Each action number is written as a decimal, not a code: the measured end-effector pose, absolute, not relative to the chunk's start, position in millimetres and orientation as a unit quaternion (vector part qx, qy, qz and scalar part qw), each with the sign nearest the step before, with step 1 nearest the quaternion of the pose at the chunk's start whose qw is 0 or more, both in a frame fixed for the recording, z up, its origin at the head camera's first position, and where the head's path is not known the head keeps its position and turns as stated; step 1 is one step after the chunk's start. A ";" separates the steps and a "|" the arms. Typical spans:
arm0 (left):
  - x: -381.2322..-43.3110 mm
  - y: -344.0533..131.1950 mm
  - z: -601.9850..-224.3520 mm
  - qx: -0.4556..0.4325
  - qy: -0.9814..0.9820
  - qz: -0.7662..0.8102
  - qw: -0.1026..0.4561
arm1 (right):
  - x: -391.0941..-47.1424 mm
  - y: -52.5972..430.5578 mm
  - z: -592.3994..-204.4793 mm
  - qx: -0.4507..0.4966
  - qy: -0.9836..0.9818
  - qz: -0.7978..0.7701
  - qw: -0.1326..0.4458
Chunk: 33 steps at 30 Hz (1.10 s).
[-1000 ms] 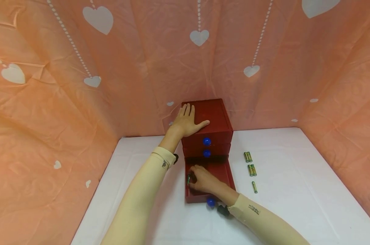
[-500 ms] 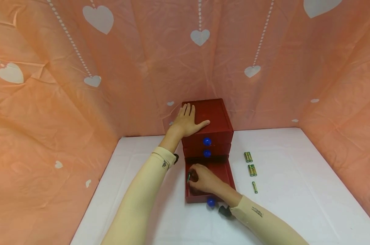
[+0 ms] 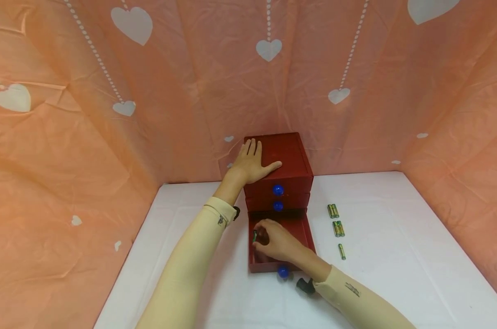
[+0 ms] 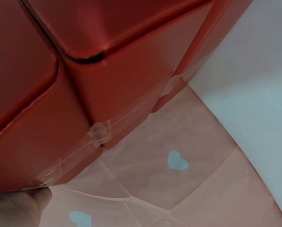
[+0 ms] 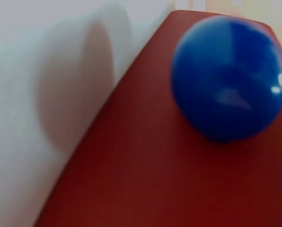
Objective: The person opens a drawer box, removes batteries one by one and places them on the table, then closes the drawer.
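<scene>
A dark red drawer cabinet (image 3: 283, 153) with blue knobs stands at the back of the white table. My left hand (image 3: 250, 167) rests flat on its top near the left edge, fingers spread; in the left wrist view part of the hand (image 4: 18, 209) shows beside the cabinet's red side (image 4: 126, 90). The bottom drawer (image 3: 306, 233) is pulled out. Over its left part, my right hand (image 3: 275, 240) curls thumb and fingers about a small green battery (image 3: 255, 236). In the right wrist view, the drawer's blue knob (image 5: 230, 78) fills much of the picture.
To the right of the drawer, several green-gold batteries (image 3: 339, 228) lie on the white table (image 3: 380, 274), in two pairs and a single one (image 3: 341, 251). A peach curtain (image 3: 191, 114) with white hearts surrounds the table at the back and sides.
My right hand has shifted slightly within the drawer, its forearm moving a little right, and the battery shows slightly farther back. The left hand and cabinet stay still.
</scene>
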State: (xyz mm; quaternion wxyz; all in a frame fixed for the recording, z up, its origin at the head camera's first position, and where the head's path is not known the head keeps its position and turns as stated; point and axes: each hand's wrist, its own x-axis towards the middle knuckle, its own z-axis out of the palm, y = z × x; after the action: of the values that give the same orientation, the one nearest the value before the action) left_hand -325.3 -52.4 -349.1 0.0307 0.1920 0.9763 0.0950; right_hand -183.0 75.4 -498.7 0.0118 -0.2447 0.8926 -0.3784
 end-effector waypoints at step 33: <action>-325.7 -53.7 -348.2 0.193 0.975 0.100 0.040 | -160.3 118.1 -481.8 -0.214 0.897 -0.385 -0.028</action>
State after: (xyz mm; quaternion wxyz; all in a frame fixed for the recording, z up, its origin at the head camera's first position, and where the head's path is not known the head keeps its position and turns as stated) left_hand -325.7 -53.7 -348.2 0.0401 0.1929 0.9753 0.0997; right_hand -160.3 118.1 -481.8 -0.0283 -0.2138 0.8973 -0.3851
